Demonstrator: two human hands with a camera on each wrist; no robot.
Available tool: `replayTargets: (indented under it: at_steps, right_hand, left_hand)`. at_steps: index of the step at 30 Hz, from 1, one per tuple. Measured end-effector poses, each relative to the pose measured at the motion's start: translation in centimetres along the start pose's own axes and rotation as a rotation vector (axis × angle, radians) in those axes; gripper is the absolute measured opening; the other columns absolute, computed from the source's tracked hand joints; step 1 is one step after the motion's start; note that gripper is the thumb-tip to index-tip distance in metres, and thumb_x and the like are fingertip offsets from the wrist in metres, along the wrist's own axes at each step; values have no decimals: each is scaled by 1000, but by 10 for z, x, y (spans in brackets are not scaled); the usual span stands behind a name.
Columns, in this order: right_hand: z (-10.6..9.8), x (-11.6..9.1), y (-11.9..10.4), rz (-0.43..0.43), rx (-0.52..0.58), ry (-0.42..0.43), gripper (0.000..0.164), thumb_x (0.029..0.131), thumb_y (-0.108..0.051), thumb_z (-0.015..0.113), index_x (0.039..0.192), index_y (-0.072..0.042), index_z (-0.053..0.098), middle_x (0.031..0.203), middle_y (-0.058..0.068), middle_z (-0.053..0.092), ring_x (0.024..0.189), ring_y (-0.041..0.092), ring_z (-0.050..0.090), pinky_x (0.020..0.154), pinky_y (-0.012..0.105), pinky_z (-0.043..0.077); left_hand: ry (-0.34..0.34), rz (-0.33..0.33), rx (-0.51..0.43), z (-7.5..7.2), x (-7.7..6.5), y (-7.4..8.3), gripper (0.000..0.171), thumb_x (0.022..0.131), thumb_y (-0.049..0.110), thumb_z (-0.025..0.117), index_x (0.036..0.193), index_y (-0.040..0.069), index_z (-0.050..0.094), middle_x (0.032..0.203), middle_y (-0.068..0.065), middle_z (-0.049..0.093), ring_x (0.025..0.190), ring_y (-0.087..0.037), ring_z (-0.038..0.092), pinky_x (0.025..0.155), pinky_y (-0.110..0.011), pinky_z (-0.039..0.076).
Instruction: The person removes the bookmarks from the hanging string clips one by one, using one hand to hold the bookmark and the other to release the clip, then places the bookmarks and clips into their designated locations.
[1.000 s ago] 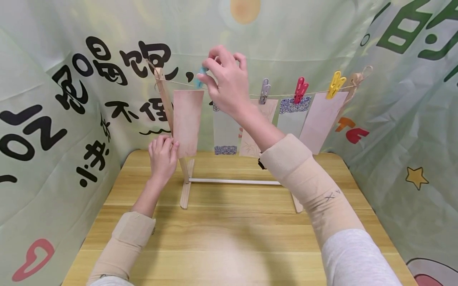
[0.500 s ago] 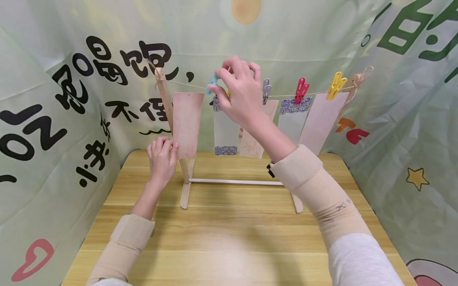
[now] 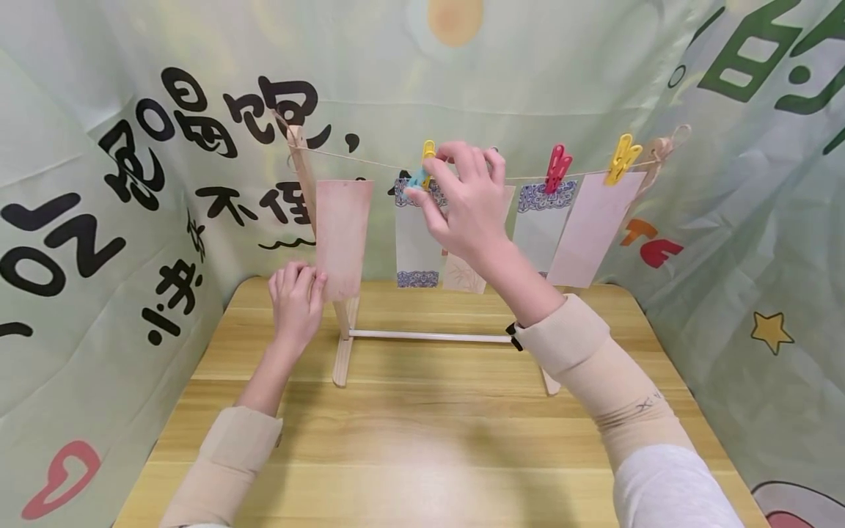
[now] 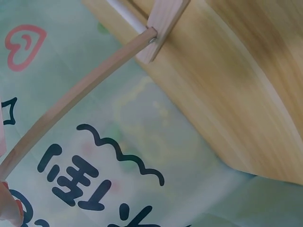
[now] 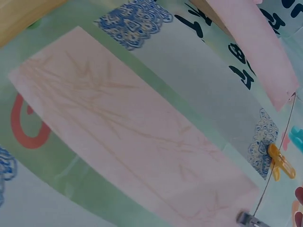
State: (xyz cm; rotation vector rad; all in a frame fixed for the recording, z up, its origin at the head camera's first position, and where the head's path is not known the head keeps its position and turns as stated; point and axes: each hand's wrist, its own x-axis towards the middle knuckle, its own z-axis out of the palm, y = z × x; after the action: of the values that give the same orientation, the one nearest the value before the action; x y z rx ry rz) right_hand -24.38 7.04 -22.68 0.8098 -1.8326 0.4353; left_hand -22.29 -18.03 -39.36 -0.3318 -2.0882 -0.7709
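Observation:
My left hand (image 3: pixel 295 304) pinches a long pinkish paper card (image 3: pixel 343 238) by its lower left edge, beside the stand's left post. The card is upright, its top edge appearing below the string (image 3: pixel 356 158). With thumb and fingers my right hand (image 3: pixel 470 202) pinches a light blue clothespin (image 3: pixel 416 180), in front of a yellow clothespin (image 3: pixel 429 149) that clips a blue-patterned white card (image 3: pixel 417 242) to the string. In the right wrist view the blue clothespin (image 5: pixel 297 137) shows at the right edge. Only a bit of left fingers (image 4: pixel 10 208) enters the left wrist view.
A wooden stand (image 3: pixel 305 183) with a white crossbar (image 3: pixel 429 336) is on the wooden table (image 3: pixel 422 440). Other cards hang from grey (image 5: pixel 251 220), red (image 3: pixel 557 169) and yellow clothespins (image 3: pixel 623 158). A printed cloth (image 3: pixel 370 66) surrounds the table.
My right hand has moved right and down with the blue clothespin, away from above the pinkish card. My left hand and the card have sunk slightly.

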Motion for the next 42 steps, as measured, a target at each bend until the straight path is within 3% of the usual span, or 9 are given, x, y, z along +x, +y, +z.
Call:
replayTargets:
  at_steps: [10, 18, 30, 39, 42]
  right_hand:
    - [-5, -23, 7, 48, 28, 27, 36, 83, -37, 59, 90, -2, 63, 97, 14, 54, 91, 30, 48, 91, 46, 25]
    - [-7, -43, 12, 62, 25, 58, 41, 83, -40, 54, 86, 0, 62, 95, 15, 55, 89, 31, 48, 88, 48, 26]
    - [-10, -75, 13, 102, 26, 17, 45, 84, -44, 51, 80, -1, 60, 93, 14, 53, 85, 31, 47, 85, 50, 26]
    - [-11, -107, 18, 158, 3, -46, 48, 86, -47, 49, 80, -1, 59, 94, 15, 54, 85, 32, 48, 84, 51, 26]
    - [-12, -120, 21, 184, -4, -77, 47, 85, -47, 50, 80, 0, 59, 95, 15, 54, 86, 33, 48, 84, 52, 26]
  left_hand:
    - [0, 0, 5, -5, -10, 0, 19, 90, 11, 55, 86, -7, 57, 95, -21, 50, 88, -38, 42, 91, -52, 25]
    - [40, -1, -18, -8, -22, -5, 20, 89, 13, 56, 84, -6, 56, 91, -21, 50, 86, -39, 43, 88, -53, 25]
    - [-1, -43, -19, -9, -44, -2, 11, 85, 4, 58, 83, -6, 56, 93, -22, 52, 87, -37, 44, 85, -52, 27]
    - [-47, -56, -43, -3, -66, 0, 33, 94, 26, 49, 82, -4, 55, 94, -21, 52, 88, -37, 44, 87, -54, 26]
    - [-63, -63, -46, -1, -75, 1, 28, 93, 22, 51, 83, -4, 56, 94, -20, 52, 88, -36, 44, 87, -54, 26]
